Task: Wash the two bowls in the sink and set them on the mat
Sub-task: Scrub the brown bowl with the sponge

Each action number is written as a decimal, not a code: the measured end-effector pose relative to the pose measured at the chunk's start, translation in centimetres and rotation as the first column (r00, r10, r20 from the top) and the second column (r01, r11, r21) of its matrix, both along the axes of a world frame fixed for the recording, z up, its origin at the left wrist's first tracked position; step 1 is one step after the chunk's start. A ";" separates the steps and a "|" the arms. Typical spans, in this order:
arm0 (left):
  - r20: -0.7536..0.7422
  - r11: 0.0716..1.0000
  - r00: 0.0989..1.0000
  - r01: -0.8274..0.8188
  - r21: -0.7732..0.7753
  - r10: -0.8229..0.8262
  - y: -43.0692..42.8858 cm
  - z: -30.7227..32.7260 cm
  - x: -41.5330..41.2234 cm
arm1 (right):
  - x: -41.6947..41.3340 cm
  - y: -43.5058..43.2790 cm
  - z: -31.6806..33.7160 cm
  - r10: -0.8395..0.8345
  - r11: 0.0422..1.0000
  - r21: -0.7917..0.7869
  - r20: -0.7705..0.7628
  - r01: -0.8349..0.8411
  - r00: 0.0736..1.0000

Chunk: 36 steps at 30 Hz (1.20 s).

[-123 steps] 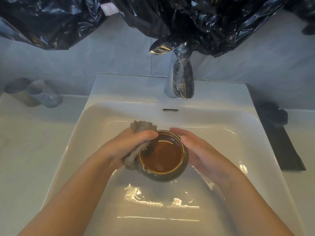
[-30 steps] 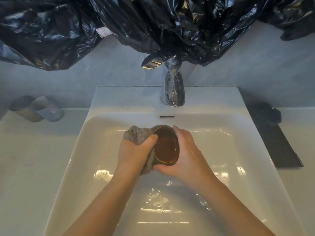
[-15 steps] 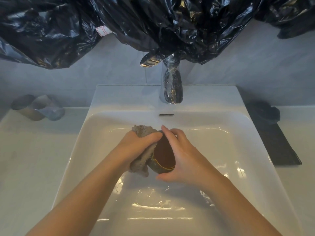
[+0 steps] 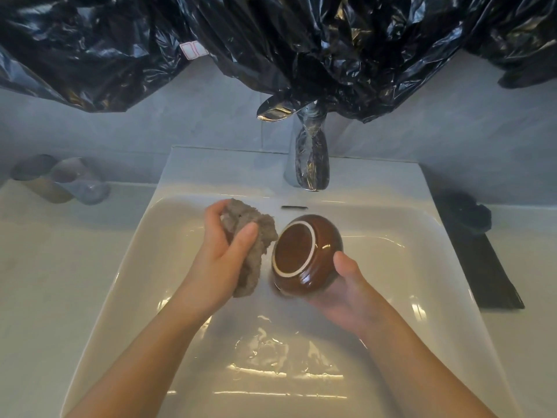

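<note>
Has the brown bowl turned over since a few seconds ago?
Yes. The brown bowl now shows its base, tipped toward the cloth, still below the faucet.

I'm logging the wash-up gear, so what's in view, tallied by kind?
Brown bowl, bottom towards camera, in right hand: 1
Grey cloth, in left hand: 1
Cups on counter, left: 2
Faucet: 1
Black mat, right: 1
Total: 6
</note>
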State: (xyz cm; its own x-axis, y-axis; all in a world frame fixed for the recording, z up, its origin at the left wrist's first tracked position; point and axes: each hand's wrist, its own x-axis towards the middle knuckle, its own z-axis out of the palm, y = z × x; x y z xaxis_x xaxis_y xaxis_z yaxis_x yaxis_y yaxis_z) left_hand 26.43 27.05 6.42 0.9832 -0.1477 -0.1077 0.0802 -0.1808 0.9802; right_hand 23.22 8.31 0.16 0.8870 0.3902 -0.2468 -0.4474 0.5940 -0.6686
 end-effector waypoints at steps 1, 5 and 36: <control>0.091 0.999 0.996 0.004 0.035 -0.007 -0.1 -0.2 -0.1 | 0.0 0.1 0.0 0.009 0.999 0.041 0.001 -0.009 1.000; 0.403 0.974 0.912 -0.019 0.228 -0.077 -0.5 -0.8 -0.1 | 0.0 0.5 0.2 0.043 0.993 0.106 0.066 -0.050 0.997; 0.474 0.802 0.711 0.214 0.557 -0.519 -0.6 0.1 -0.1 | 0.6 0.6 -0.2 -0.026 1.000 -0.005 0.109 0.027 0.994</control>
